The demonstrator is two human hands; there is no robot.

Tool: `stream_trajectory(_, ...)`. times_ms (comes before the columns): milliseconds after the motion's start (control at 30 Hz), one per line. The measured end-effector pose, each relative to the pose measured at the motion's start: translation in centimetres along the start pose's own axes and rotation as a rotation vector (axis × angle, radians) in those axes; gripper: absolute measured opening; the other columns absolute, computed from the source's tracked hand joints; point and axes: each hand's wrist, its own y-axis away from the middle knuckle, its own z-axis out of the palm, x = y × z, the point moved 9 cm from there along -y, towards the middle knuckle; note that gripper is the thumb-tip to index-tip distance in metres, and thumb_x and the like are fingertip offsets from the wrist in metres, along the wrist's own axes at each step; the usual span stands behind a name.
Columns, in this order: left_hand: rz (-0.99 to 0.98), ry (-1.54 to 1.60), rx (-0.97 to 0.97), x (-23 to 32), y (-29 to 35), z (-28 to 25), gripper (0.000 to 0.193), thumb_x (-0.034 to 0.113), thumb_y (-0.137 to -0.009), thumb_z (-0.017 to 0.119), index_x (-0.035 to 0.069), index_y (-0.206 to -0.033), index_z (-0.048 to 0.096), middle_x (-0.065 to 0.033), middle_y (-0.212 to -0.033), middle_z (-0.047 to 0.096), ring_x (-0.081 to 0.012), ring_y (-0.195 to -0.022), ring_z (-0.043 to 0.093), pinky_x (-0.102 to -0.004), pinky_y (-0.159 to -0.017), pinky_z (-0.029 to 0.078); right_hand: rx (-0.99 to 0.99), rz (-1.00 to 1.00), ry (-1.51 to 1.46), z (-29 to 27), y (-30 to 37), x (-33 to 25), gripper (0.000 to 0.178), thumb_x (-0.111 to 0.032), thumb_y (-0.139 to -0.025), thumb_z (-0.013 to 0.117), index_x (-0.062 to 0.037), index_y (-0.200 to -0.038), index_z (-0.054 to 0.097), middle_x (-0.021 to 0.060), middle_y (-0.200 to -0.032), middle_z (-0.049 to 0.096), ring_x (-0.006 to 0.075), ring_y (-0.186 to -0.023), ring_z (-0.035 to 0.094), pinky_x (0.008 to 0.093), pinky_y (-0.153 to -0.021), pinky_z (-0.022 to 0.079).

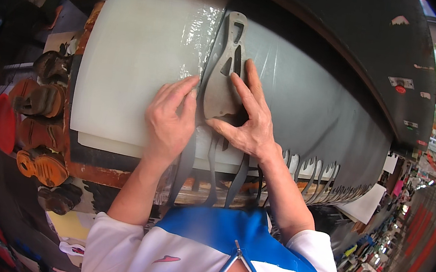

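A grey metal cutting die point(222, 90), long and sole-shaped with cut-out openings, lies flat on a dark grey sheet point(308, 109) near its left edge. My right hand point(250, 121) spans the die's near end, thumb at its lower rim and fingers along its right side, gripping it. Just left of the die, my left hand point(173, 114) is closed in a pinch at the sheet's edge; what lies between the fingertips is too small to make out. Dark cut strips point(212, 173) of the sheet hang toward me below my hands.
A white cutting board point(133, 71) lies under the sheet. The dark machine beam point(359, 50) runs across the far right, bearing a red button point(400, 89). Several sole-shaped dies point(43, 166) stack at the left, beside a red round object point(4, 123).
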Motion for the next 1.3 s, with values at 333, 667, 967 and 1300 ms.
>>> stream_trajectory(333, 0.146, -0.125, -0.047, 11.0, 4.3, -2.6, 0.022, -0.004, -0.093, 0.072, -0.002, -0.114, 0.074, -0.0184, -0.107, 0.076, -0.0378, -0.101, 0.073, -0.0436, -0.092, 0.059, 0.185, -0.035, 0.097, -8.6, 5.9, -1.5, 0.068, -0.013, -0.084, 0.089, 0.0007, -0.145, 0.061, 0.0252, -0.146, 0.062, 0.0424, -0.130, 0.063, 0.0466, -0.110, 0.053)
stream_trajectory(667, 0.270, -0.086, -0.245, 12.0, 7.8, 7.7, 0.011, 0.006, -0.091, 0.079, 0.001, -0.098, 0.073, -0.0134, -0.096, 0.073, -0.0354, -0.087, 0.066, -0.0437, -0.077, 0.056, 0.347, 0.109, -0.019, -14.2, 1.8, 3.0, 0.035, -0.010, -0.096, 0.077, 0.0003, -0.129, 0.069, 0.0136, -0.113, 0.076, 0.0258, -0.104, 0.074, 0.0363, -0.095, 0.058)
stream_trajectory(967, 0.308, -0.123, -0.105, 14.0, -1.8, 10.5, 0.006, 0.001, -0.088, 0.077, -0.001, -0.093, 0.075, -0.0161, -0.093, 0.076, -0.0392, -0.087, 0.069, -0.0461, -0.078, 0.056, 0.428, -0.544, 0.017, -23.1, -14.2, -10.9, 0.011, 0.002, -0.095, 0.073, 0.0011, -0.106, 0.071, 0.0113, -0.094, 0.071, 0.0214, -0.077, 0.068, 0.0319, -0.071, 0.055)
stream_trajectory(1300, -0.034, 0.032, 0.134, 10.4, 0.9, 8.4, 0.016, 0.016, -0.099, 0.074, 0.001, -0.103, 0.072, -0.0177, -0.096, 0.074, -0.0417, -0.090, 0.070, -0.0494, -0.080, 0.057, 0.353, 0.046, 0.055, -21.2, 4.1, 1.7, 0.019, -0.018, -0.100, 0.074, 0.0010, -0.103, 0.076, 0.0152, -0.089, 0.074, 0.0270, -0.079, 0.073, 0.0393, -0.072, 0.057)
